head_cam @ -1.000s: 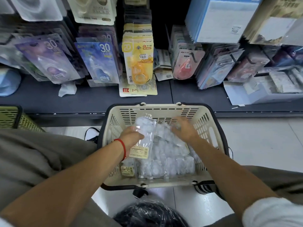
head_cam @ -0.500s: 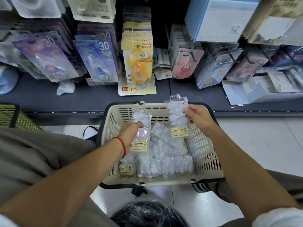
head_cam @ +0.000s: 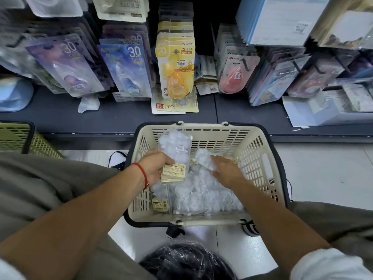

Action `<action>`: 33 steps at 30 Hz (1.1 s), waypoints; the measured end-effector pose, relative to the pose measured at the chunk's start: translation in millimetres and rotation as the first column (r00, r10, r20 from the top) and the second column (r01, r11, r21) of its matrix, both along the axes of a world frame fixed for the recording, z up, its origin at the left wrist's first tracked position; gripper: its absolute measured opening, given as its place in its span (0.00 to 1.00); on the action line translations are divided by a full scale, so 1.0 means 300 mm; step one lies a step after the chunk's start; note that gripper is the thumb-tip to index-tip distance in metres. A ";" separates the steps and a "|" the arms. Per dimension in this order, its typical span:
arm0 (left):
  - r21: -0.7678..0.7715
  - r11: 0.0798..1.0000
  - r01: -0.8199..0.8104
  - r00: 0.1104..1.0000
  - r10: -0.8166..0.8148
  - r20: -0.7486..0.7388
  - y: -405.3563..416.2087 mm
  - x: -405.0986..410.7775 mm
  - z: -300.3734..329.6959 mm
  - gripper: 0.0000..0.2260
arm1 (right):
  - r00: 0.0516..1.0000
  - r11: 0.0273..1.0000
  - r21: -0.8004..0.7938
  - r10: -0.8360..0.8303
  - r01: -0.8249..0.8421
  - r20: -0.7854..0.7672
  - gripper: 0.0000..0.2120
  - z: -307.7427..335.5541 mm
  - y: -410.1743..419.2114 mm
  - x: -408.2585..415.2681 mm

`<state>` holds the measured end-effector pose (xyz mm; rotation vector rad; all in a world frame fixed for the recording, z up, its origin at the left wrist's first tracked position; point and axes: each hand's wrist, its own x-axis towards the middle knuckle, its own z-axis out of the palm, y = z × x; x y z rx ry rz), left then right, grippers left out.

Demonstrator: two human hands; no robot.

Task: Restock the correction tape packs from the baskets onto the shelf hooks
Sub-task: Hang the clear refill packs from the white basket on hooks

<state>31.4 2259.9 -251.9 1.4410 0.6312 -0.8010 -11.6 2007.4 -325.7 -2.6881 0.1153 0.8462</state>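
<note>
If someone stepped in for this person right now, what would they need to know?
Left hand: grips a small stack of clear packs, raised above the cream basket.
Right hand: down among the loose packs in the basket, fingers on one; whether it grips is unclear.
Shelf hooks ahead carry carded tapes, such as the yellow pack.
Done: nothing from the basket hangs yet, as far as shows.
Left: gather packs, hang them on a hook, empty the basket. A green basket stands at the left.
</note>
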 end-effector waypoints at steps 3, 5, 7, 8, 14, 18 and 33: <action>0.000 1.000 -0.008 1.000 0.008 -0.008 0.003 0.002 -0.012 0.18 | 0.980 0.945 0.274 -0.195 0.176 0.044 0.19 0.036 -0.057 0.018; 0.008 0.999 -0.041 0.999 0.041 -0.012 -0.008 0.000 -0.017 0.19 | 0.906 0.806 0.451 -0.423 0.384 -0.014 0.11 0.106 -0.099 0.058; 0.031 0.998 -0.049 0.999 0.048 0.004 -0.026 -0.003 -0.014 0.17 | 0.809 0.644 0.552 -0.579 0.529 -0.100 0.10 0.172 -0.123 0.090; 0.043 0.998 -0.053 0.999 0.052 0.005 -0.034 -0.006 -0.010 0.16 | 0.769 0.539 0.617 -0.614 0.574 -0.179 0.07 0.193 -0.126 0.099; -0.060 0.988 -0.141 0.990 0.140 -0.024 -0.080 -0.018 0.016 0.07 | 0.801 0.244 0.805 -0.443 0.540 -0.403 0.08 0.256 0.015 0.078; -0.096 0.990 -0.098 0.995 0.101 0.024 -0.083 -0.014 0.009 0.22 | 0.856 0.502 0.730 -0.466 0.464 -0.223 0.11 0.227 0.163 0.056; -0.052 0.992 -0.113 0.990 0.117 0.074 -0.064 -0.009 0.021 0.35 | 0.977 0.993 0.096 0.088 -0.070 -0.193 0.13 0.078 -0.153 -0.149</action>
